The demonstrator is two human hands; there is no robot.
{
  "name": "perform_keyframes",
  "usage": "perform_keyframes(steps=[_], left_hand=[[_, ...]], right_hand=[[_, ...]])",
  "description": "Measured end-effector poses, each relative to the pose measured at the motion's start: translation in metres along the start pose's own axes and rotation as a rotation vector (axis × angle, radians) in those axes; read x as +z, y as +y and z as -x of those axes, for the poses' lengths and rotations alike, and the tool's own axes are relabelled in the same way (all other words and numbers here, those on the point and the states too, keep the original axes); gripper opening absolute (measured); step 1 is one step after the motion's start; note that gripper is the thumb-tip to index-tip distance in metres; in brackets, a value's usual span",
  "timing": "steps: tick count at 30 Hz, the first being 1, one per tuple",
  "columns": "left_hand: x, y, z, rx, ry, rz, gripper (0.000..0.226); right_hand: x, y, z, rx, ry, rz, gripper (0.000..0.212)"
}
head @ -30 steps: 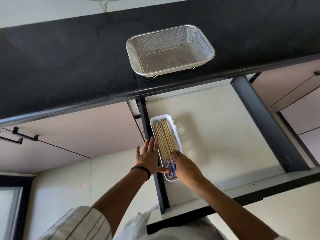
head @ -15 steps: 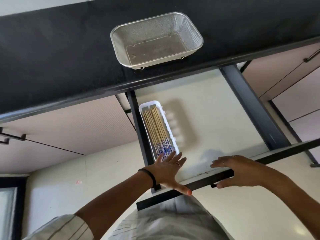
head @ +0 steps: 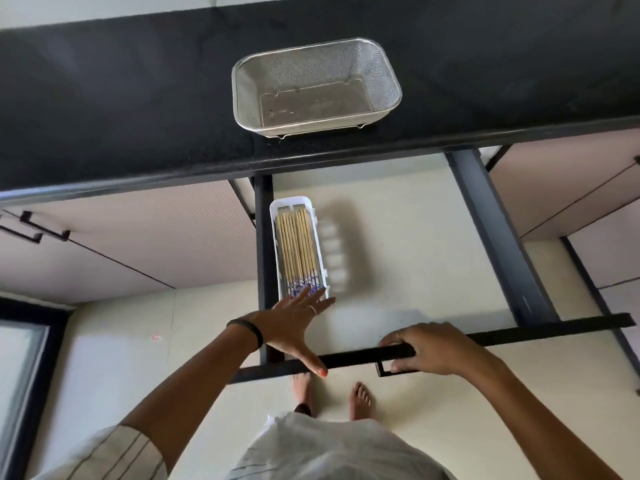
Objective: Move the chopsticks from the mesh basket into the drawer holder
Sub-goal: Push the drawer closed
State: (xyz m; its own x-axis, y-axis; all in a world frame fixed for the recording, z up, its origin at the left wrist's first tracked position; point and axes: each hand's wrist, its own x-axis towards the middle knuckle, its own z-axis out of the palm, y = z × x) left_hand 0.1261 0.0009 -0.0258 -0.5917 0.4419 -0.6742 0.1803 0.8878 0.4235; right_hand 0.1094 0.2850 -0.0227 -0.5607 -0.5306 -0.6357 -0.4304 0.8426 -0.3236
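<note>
Your right hand [head: 438, 348] is clenched over the black front rail of the drawer [head: 398, 271], fingers wrapped on it; your left hand [head: 294, 327] is flat and released, fingers spread, tips at the near end of the white holder [head: 275, 237]. Chopsticks [head: 297, 251], pale wood with blue-patterned ends, lie side by side in that holder along the drawer's left side. Mesh basket [head: 384, 64] sits on the black counter [head: 121, 98].
</note>
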Motion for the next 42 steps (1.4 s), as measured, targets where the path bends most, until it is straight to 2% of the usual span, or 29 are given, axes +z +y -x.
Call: perform_keyframes(steps=[6,10,13,19,21,23,26,30,33,42], left_hand=[[0.001,-0.001,0.014,-0.127,0.222,0.109,0.116],[0.009,0.005,0.021,-0.142,0.532,0.197,0.097],[0.002,0.011,0.02,-0.178,0.726,0.133,0.092],[-0.007,0.034,0.011,-0.327,0.911,-0.033,0.067],[0.001,0.041,0.006,-0.313,0.927,-0.108,0.072],[0.012,0.048,0.002,-0.31,0.907,-0.151,0.084],[0.035,0.058,-0.006,-0.317,0.836,-0.218,0.099],[0.045,0.052,-0.022,-0.504,0.779,-0.158,0.104],[0.037,0.038,-0.037,-0.63,0.695,-0.135,0.092],[-0.01,0.007,-0.064,-0.633,0.727,-0.165,0.084]], right_hand=[[-0.017,0.004,-0.018,-0.051,0.075,0.019,0.051],[-0.031,0.007,-0.031,-0.07,0.147,0.045,0.055],[-0.041,0.01,-0.044,-0.05,0.223,0.072,0.054],[-0.051,0.006,-0.059,-0.012,0.512,0.12,0.053],[-0.04,0.001,-0.053,-0.024,0.667,0.127,0.052],[-0.025,-0.003,-0.045,-0.032,0.818,0.106,0.062],[0.005,-0.016,-0.037,0.046,0.934,-0.057,0.077],[0.018,-0.027,-0.05,0.167,0.819,-0.238,0.087],[0.008,-0.029,-0.071,0.171,0.699,-0.242,0.09],[-0.037,-0.022,-0.121,0.142,0.622,-0.319,0.096]])
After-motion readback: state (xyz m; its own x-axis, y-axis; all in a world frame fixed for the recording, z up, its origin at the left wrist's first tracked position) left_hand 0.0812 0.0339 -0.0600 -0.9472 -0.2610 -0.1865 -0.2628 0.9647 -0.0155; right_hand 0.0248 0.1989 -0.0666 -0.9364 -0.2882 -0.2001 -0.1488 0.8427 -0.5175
